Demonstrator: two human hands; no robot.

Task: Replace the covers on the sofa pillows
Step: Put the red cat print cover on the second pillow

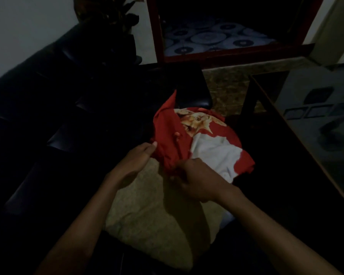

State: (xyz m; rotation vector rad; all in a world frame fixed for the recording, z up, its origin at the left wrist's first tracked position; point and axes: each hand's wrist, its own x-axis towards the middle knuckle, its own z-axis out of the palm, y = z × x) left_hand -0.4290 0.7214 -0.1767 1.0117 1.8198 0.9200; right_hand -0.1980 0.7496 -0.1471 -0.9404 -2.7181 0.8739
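Observation:
A red pillow cover [203, 135] with a printed cat and a white patch is bunched over the far end of a bare cream pillow [153, 219] lying on the black sofa. My left hand [135, 157] touches the cover's left edge with nearly straight fingers. My right hand [195, 179] grips gathered red fabric at the cover's near edge, fingers curled into the folds. The pillow's far end is hidden under the cover.
The black leather sofa [54, 126] fills the left and centre. A dark glass-topped table [306, 139] runs along the right. A red-framed doorway [216, 36] with patterned floor lies behind, and a dark plant [115, 16] stands at the back left.

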